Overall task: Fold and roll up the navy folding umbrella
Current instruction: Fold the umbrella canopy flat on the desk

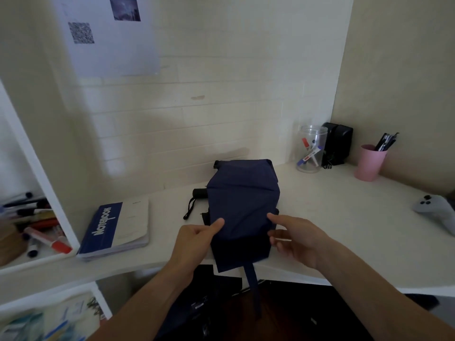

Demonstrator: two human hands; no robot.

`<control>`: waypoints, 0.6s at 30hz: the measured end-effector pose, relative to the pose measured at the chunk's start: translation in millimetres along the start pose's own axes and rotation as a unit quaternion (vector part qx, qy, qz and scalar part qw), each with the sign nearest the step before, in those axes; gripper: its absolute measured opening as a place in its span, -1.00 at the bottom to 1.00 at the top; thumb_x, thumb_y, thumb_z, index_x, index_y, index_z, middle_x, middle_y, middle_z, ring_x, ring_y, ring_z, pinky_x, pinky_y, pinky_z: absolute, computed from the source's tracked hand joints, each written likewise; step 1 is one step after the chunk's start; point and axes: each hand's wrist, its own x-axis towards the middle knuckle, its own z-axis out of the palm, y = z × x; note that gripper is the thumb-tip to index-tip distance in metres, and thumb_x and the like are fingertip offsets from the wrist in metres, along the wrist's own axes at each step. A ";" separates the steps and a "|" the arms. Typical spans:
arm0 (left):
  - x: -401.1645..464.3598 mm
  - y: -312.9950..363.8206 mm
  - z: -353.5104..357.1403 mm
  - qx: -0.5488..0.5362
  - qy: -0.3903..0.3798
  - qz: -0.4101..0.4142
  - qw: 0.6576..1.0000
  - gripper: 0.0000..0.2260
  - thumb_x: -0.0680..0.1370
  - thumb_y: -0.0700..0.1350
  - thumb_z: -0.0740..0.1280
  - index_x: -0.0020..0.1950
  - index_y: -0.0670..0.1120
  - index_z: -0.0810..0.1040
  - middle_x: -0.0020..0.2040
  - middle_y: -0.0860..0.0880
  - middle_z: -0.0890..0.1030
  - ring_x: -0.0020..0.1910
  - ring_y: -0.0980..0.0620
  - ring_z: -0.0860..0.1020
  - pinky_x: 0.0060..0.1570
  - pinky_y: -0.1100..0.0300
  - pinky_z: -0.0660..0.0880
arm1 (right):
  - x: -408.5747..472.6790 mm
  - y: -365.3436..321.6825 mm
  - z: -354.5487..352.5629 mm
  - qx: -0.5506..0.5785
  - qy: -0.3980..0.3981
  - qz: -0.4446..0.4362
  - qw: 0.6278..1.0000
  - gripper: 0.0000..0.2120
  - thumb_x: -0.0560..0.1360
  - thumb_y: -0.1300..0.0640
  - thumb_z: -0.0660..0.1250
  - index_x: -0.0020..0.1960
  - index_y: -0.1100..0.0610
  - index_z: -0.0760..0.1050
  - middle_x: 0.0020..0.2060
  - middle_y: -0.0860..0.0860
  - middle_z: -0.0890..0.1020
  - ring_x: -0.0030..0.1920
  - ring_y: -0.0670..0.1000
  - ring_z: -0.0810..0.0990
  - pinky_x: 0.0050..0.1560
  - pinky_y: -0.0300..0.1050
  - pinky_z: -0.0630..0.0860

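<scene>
The navy folding umbrella (pixel 242 203) lies on the white desk (pixel 344 225) in front of me, its canopy fabric bunched in flat pleats. Its black handle (pixel 199 193) with a wrist cord pokes out on the left. The closing strap (pixel 253 281) hangs over the desk's near edge. My left hand (pixel 197 238) pinches the left edge of the fabric between thumb and curled fingers. My right hand (pixel 293 238) holds the right edge, thumb on top and fingers underneath.
A blue and white notebook (pixel 115 230) lies left of the umbrella. At the back right stand a clear jar (pixel 311 151), a black speaker (pixel 337 143) and a pink pen cup (pixel 369 162). A grey controller (pixel 435 210) sits far right. Shelves with markers (pixel 46 232) are on the left.
</scene>
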 end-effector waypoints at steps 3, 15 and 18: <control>-2.6 -3.5 -4.1 -0.004 0.005 0.012 1.000 -0.60 0.55 0.02 0.46 -0.13 -0.36 0.67 -0.31 -0.06 0.56 -0.45 0.24 0.47 -0.41 0.51 0.41 | -0.7 3.8 -2.4 -0.003 -0.007 0.005 1.000 -0.75 0.52 0.05 0.46 0.08 0.17 0.52 -0.29 0.10 0.60 -0.44 -0.01 0.56 -0.56 -0.26 0.46; -14.8 -1.2 -5.0 -0.033 0.008 -0.028 0.999 -0.75 0.52 -0.03 0.51 -0.08 -0.24 0.73 -0.09 -0.12 0.77 -0.17 -0.08 0.76 0.06 -0.04 0.66 | 0.7 15.5 -2.3 0.076 0.019 0.003 0.997 -0.73 0.41 0.29 0.53 0.05 0.41 0.62 -0.14 0.29 0.73 -0.20 0.14 0.75 -0.27 -0.15 0.70; -12.8 -11.4 -7.3 0.005 0.025 -0.018 1.000 -0.78 0.46 0.01 0.57 -0.17 -0.16 0.77 -0.19 -0.06 0.77 -0.14 0.00 0.75 0.07 0.03 0.67 | 0.6 20.1 -6.7 0.066 0.022 0.026 0.997 -0.73 0.38 0.32 0.55 0.04 0.39 0.65 -0.11 0.28 0.74 -0.20 0.12 0.75 -0.34 -0.18 0.68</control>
